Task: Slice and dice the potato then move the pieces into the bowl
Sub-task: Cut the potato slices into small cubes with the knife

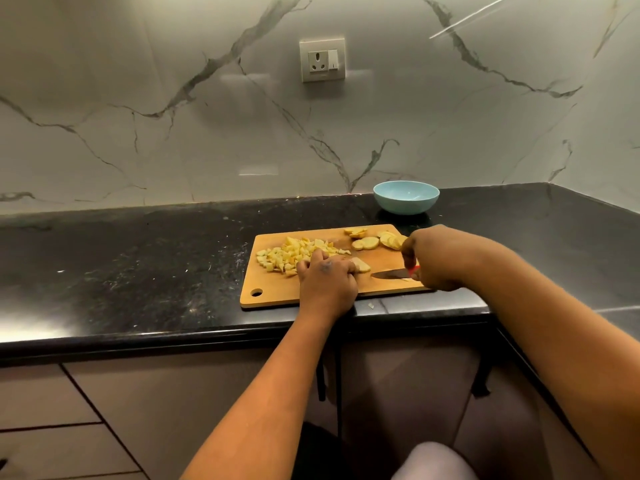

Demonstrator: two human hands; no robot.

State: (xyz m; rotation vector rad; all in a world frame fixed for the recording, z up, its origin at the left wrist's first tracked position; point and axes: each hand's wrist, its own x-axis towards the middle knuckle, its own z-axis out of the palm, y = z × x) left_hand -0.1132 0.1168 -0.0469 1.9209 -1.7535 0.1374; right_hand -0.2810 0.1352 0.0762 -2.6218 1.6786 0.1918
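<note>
Nearest, on the wooden cutting board (pixel 277 292): left hand (pixel 327 282) curled over a potato piece (pixel 360 265), right hand (pixel 433 259) gripping the knife (pixel 391 274). Behind, diced potato (pixel 294 254), then slices (pixel 369 242). Farthest, blue bowl (pixel 406 197) on the tabletop (pixel 138 265).

- desk (pixel 138 258): black polished stone, pale scuffs and specks across the left part, bright glare at the left front edge
- back wall (pixel 173 116): white marble-look panels with grey-green veins, turns a corner at the far right
- wall socket (pixel 322 60): cream plate, one three-pin outlet with a white switch just to its right, mounted on the back wall
- cabinet fronts (pixel 173 393): brownish-grey, under the desk, dark seams between drawers at lower left
- pale fabric (pixel 433 462): bottom edge of view, blurred, cannot tell what it is
</note>
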